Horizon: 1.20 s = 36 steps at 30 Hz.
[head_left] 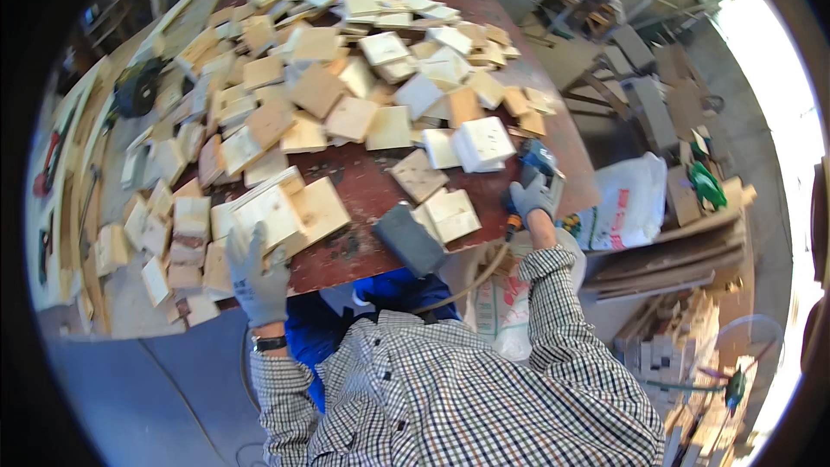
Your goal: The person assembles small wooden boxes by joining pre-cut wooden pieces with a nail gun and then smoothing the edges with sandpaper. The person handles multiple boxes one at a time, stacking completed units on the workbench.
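Observation:
My left hand (259, 281), in a grey glove, grips the near edge of a pale wooden block (270, 214) at the table's front. Its fingers lie along the block's left side, the thumb to the right. Another flat wooden block (320, 212) lies against it. My right hand (534, 197), also gloved, is wrapped round a blue and dark hand-held power tool (539, 158) at the table's right edge. A brown hose (484, 272) with an orange fitting runs from the tool; its working end is hard to make out. A dark grey block (409, 239) lies between my hands.
Loose wooden blocks (320, 91) are heaped over the dark red table (346, 259). Long boards (95, 182) and a dark tool (138, 88) lie at the left. White sacks (627, 199), stacked panels (683, 264) and a wood pile (674, 342) stand at the right.

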Motion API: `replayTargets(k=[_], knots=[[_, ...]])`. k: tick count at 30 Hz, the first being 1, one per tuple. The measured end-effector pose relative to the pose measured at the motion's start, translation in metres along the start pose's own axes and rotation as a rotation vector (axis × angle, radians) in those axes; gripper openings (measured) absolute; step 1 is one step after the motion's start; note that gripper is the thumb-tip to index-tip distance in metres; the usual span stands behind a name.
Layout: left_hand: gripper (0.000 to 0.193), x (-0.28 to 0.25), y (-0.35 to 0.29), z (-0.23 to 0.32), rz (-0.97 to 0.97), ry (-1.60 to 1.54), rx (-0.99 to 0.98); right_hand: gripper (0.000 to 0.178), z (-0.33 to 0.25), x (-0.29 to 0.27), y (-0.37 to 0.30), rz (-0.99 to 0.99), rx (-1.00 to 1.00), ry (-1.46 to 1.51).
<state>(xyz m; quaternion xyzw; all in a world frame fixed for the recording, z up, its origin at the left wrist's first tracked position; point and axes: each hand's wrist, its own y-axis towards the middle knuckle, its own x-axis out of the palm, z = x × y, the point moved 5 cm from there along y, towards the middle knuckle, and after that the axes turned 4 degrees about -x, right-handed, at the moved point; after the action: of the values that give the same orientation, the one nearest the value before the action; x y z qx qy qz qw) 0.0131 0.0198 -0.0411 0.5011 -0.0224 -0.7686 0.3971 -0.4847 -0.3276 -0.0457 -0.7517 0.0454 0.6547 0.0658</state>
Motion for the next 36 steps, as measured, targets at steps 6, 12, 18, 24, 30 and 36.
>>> replayTargets(k=[6,12,18,24,30,36], knots=[[0.057,-0.012,0.004,0.004,0.002,-0.069,-0.077,0.085,-0.018,-0.007,0.011,0.174,0.098,0.019],[0.056,-0.010,0.000,-0.001,0.040,-0.061,-0.106,0.062,0.006,-0.034,0.020,0.349,0.054,0.209],[0.056,-0.017,-0.001,0.001,0.027,-0.063,-0.129,0.023,-0.054,-0.166,-0.114,0.234,-0.316,1.134],[0.056,-0.012,0.003,0.005,0.029,-0.112,-0.113,0.019,-0.168,-0.212,-0.182,-0.463,-0.553,1.457],[0.056,-0.016,0.000,0.003,0.064,-0.125,-0.145,0.026,-0.314,-0.156,-0.214,-1.075,-0.705,0.987],[0.057,-0.014,0.004,0.007,0.034,-0.124,-0.154,0.025,-0.365,-0.122,-0.230,-1.181,-0.780,0.559]])
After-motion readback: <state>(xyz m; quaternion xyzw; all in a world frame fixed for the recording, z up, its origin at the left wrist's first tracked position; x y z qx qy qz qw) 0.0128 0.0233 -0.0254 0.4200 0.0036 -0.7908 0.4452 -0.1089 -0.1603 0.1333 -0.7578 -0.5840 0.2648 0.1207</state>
